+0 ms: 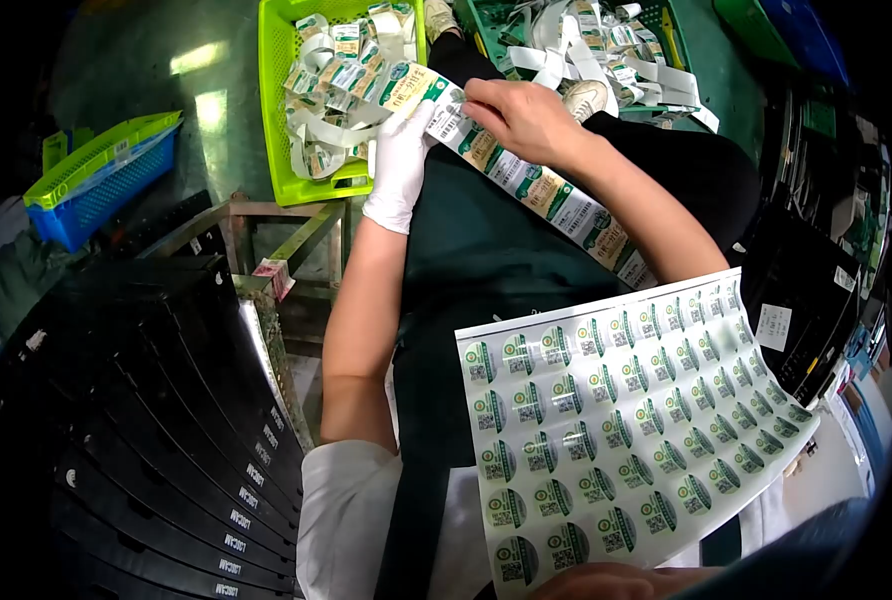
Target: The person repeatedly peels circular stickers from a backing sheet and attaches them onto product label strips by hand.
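label strip (538, 188) between our hands; gloved left fingers (426, 112) pinch it shut, right fingers (472, 106) curl against it, grip unclear.

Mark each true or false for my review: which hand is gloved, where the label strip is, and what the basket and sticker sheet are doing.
1. The left hand wears a white glove. True.
2. The right hand is gloved as well. False: it is bare.
3. Both hands are at the same label strip. True.
4. The lime-green basket beyond the left hand holds only unopened boxes. False: loose strips of labels lie tangled in it.
5. The sticker sheet lies inside that basket. False: it is well away from it, close to the person's body.
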Demonstrator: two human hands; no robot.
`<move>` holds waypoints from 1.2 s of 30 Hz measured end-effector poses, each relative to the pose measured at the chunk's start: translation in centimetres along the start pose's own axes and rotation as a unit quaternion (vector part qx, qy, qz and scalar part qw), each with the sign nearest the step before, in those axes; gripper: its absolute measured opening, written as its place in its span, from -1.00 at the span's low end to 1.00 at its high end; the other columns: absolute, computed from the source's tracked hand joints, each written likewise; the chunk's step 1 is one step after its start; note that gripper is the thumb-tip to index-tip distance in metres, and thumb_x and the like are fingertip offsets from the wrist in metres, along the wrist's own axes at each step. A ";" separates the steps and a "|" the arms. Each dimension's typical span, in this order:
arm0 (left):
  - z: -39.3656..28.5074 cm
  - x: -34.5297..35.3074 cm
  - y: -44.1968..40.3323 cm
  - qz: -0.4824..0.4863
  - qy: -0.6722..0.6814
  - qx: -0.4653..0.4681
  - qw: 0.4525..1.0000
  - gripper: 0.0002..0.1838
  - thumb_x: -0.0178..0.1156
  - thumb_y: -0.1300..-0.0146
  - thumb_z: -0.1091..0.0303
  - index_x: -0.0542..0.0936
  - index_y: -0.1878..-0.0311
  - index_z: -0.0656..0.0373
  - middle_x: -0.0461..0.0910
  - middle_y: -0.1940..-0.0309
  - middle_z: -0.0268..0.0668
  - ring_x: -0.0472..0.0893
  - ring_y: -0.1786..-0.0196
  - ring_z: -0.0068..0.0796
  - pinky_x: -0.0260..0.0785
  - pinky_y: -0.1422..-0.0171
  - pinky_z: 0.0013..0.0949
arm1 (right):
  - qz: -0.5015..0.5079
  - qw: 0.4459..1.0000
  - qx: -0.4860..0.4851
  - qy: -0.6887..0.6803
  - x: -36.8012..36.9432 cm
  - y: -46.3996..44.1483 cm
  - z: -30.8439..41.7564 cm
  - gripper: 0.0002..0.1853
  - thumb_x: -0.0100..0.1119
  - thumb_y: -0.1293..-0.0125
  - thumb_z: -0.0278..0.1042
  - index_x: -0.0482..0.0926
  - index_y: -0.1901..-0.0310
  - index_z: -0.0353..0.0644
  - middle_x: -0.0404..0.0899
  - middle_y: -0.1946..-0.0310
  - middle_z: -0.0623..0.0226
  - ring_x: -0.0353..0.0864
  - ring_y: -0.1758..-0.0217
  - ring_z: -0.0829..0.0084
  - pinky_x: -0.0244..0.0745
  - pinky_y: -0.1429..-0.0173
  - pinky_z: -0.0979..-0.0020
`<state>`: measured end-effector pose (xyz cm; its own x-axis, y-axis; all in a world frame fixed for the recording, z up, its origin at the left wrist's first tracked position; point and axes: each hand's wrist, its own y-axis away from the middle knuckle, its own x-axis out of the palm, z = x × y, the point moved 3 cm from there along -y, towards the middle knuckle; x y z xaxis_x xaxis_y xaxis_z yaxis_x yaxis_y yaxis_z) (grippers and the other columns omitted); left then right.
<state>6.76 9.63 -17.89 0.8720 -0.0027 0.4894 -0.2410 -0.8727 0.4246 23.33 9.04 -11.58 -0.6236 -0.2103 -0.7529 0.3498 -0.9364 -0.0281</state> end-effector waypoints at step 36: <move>1.7 3.4 2.5 -0.031 -0.006 -0.037 0.999 -0.78 0.09 -0.34 0.40 0.52 0.00 0.26 0.59 0.13 -0.28 0.62 0.13 -0.46 0.53 0.06 -0.35 | 0.074 0.994 -0.065 0.047 -4.7 1.0 -0.4 -0.85 0.06 -0.27 -0.26 0.50 0.33 -0.13 0.57 0.47 0.17 0.58 0.34 0.08 0.45 0.27 0.12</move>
<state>9.81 6.54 -16.50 0.8912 0.0449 0.4515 -0.2163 -0.8327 0.5098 26.96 9.20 -8.34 -0.4935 -0.3103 -0.8126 0.5239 -0.8517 0.0070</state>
